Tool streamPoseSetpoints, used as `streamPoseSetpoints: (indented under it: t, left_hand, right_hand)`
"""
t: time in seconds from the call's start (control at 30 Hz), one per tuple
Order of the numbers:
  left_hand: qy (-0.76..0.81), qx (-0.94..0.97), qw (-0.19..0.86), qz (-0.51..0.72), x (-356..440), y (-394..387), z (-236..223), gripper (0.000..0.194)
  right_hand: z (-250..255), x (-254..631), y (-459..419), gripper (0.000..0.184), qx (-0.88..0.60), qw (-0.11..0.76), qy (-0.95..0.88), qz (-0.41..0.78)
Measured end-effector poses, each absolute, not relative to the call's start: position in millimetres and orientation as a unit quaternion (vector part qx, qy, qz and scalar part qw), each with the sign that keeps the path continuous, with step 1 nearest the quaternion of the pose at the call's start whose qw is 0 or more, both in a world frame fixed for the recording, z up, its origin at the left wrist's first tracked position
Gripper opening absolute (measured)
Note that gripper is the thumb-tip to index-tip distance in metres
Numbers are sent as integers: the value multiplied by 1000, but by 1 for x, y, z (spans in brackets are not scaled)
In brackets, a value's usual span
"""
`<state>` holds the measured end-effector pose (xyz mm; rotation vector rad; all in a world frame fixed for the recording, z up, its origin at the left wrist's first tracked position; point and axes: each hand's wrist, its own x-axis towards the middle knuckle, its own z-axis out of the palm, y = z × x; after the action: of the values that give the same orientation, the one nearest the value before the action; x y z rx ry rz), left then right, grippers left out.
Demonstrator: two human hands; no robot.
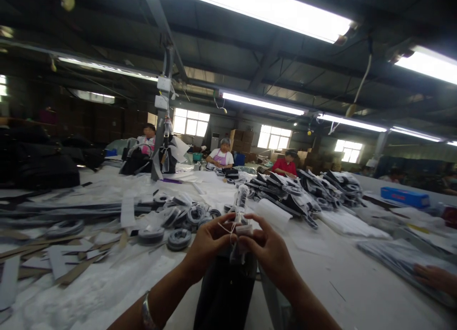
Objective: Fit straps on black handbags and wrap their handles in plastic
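Observation:
In the middle of the head view, my left hand [210, 239] is closed in a pinch at a thin white string [231, 229]. Close beside it, my right hand [269, 242] pinches a small white wrapped piece [244, 230], its thumb and forefinger around it. Clear plastic wrapping runs up and down from the fingertips, but what lies inside is unclear. Directly below both hands stands a black bag-like item [224, 294] with a tiny gold mark. A silvery bracelet circles my left wrist.
Coiled grey straps [179, 238] lie left of my hands, with cardboard and white strips [59, 263] farther left. Black wrapped goods [278, 189] are piled beyond. At right, another person's hand [435, 276] rests on flat grey material [403, 254]. Several people sit across the table.

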<state>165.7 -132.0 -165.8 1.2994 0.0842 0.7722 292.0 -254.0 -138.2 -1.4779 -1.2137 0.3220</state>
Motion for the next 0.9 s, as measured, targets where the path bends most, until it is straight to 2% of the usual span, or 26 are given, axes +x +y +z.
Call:
streamPoseSetpoints:
  t: [0.1, 0.17, 0.3, 0.4, 0.53, 0.63, 0.8, 0.9]
  left_hand:
    - [34, 645, 682, 343, 165, -137, -158, 57]
    - [41, 701, 616, 357, 162, -139, -151, 56]
    - [13, 805, 461, 374, 153, -140, -133, 47]
    - [-2, 830, 410, 378, 144, -140, -128, 44]
    - [81, 813, 403, 412, 137, -138, -140, 41]
    - [160, 774, 461, 403, 133, -134, -148, 43]
    - [206, 730, 515, 400, 124, -138, -150, 45]
    - [213, 717, 501, 436, 119, -145, -154, 39]
  right_hand:
    - [-126, 291, -253, 71, -669, 476, -566, 65]
    - [-120, 291, -253, 84, -670, 437, -596, 67]
    - [-119, 292, -251, 91, -634, 463, -604, 135]
    - [-125, 293, -252, 89, -565, 532, -582, 245]
    - [-133, 289, -259, 79, -474, 654, -464, 364]
    - [-140, 284, -262, 65, -492, 702, -401, 323]
    - [-154, 281, -259, 52, -561, 671, -454, 166]
    - [-161, 281, -259, 42, -564, 655, -483, 139]
